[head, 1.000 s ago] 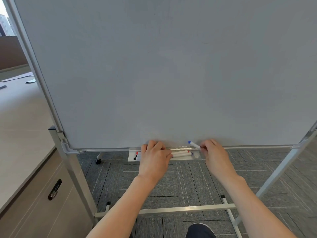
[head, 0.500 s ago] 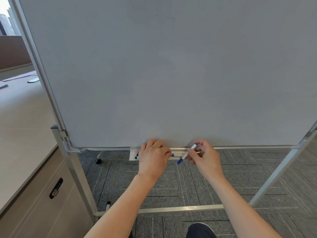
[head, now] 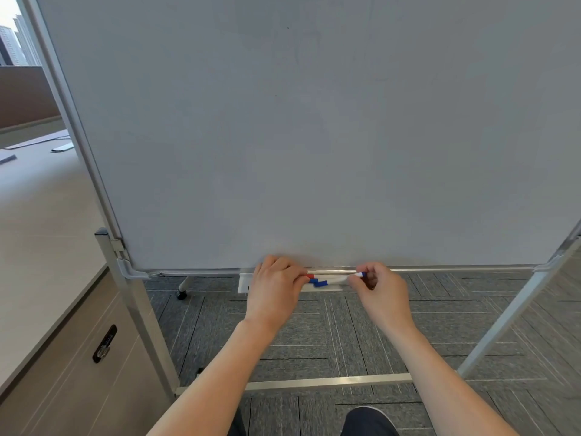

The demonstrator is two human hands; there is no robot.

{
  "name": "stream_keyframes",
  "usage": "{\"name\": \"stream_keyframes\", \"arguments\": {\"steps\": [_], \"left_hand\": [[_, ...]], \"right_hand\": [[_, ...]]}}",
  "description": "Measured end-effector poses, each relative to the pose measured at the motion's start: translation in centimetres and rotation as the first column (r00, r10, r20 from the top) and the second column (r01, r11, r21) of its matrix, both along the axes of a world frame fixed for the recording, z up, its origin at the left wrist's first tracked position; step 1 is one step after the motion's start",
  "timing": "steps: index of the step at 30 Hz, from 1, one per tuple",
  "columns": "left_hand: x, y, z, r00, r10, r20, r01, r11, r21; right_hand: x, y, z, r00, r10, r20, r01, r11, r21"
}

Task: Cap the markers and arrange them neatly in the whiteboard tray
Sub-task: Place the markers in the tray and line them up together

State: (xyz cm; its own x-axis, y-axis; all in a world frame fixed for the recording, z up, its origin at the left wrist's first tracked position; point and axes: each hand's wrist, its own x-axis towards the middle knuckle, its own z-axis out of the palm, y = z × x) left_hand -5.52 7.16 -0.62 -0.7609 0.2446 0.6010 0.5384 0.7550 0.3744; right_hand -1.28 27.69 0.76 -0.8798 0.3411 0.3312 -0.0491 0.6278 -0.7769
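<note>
A small white tray (head: 243, 286) hangs under the bottom edge of the whiteboard (head: 314, 136). Several white markers lie in it; red (head: 310, 276) and blue (head: 314, 281) ends show between my hands. My left hand (head: 275, 289) rests over the tray's left half, fingers curled onto the markers there and hiding them. My right hand (head: 379, 286) pinches a blue-capped marker (head: 338, 280) at its right end. That marker lies nearly level over the tray, its blue cap (head: 323, 282) pointing left.
The whiteboard stands on a metal frame with a left post (head: 132, 306), a slanted right leg (head: 509, 313), a floor bar (head: 314, 383) and a caster (head: 181, 294). A beige cabinet (head: 63, 357) with a lock stands at left. Grey carpet lies below.
My right hand has turned the blue marker from slanted to nearly level and lowered it onto the tray. The left hand has stayed on the tray's left side.
</note>
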Motion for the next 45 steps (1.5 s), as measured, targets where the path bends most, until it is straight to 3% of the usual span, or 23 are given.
{"name": "stream_keyframes", "arguments": {"steps": [7, 24, 34, 42, 45], "left_hand": [[0.3, -3.7, -0.4, 0.999, -0.008, -0.038, 0.010, 0.999, 0.039], [0.5, -5.1, -0.4, 0.998, -0.031, 0.049, 0.029, 0.999, 0.032], [0.4, -5.4, -0.5, 0.997, -0.061, 0.053, 0.059, 0.997, 0.051], [1.1, -6.5, -1.0, 0.990, 0.143, 0.019, -0.144, 0.984, 0.104], [1.2, -6.7, -1.2, 0.989, 0.138, 0.054, -0.144, 0.983, 0.114]], "right_hand": [[-0.1, -0.2, -0.1, 0.998, 0.056, 0.011, -0.057, 0.948, 0.312], [-1.4, -1.1, 0.3, 0.965, 0.258, -0.039, -0.198, 0.822, 0.533], [-1.3, -1.1, -0.3, 0.953, 0.302, -0.005, -0.254, 0.812, 0.525], [-0.4, -0.4, -0.6, 0.993, 0.103, -0.057, -0.063, 0.873, 0.484], [-0.5, -0.4, -0.8, 0.995, 0.093, -0.025, -0.072, 0.891, 0.449]]}}
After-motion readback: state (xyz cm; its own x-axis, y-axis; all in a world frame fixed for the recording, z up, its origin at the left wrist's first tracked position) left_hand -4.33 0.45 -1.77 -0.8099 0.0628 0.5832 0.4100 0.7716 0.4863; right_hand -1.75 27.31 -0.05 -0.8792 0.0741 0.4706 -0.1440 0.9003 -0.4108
